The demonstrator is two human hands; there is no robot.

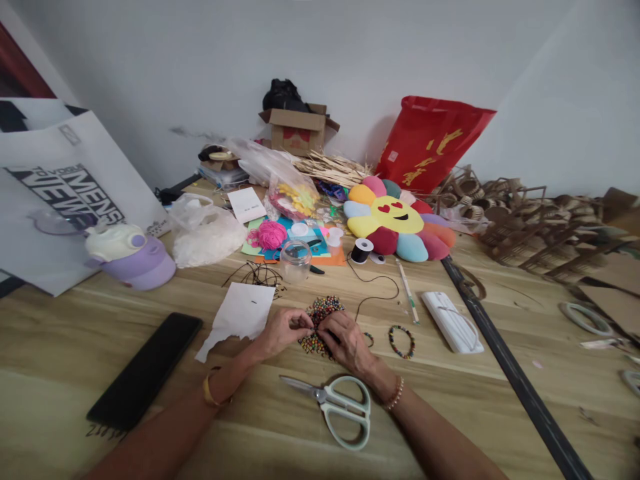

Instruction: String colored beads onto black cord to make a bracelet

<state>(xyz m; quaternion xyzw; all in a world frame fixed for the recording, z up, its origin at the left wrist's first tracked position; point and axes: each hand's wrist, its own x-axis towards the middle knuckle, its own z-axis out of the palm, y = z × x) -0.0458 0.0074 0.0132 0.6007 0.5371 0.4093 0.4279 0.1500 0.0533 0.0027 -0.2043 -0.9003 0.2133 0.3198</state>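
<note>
A pile of small multicoloured beads (pixel 325 308) lies on the wooden table in front of me. Over its left side my left hand (pixel 286 331) has thumb and forefinger pinched together. My right hand (pixel 345 339) covers the pile's right part, its fingertips closed close to the left ones. What the fingertips hold is too small to make out. A finished-looking beaded bracelet (pixel 402 342) lies to the right, with a smaller beaded loop (pixel 369 339) partly behind my right hand. Scissors (pixel 333 403) with pale green handles rest below my hands, blades pointing left.
Left are a torn white paper (pixel 243 310) and a black phone-like slab (pixel 147 367). Behind the beads stand a clear jar (pixel 295 262) and a black cord spool (pixel 362 251). A white power strip (pixel 451 322) lies right; a flower cushion (pixel 397 217) sits behind.
</note>
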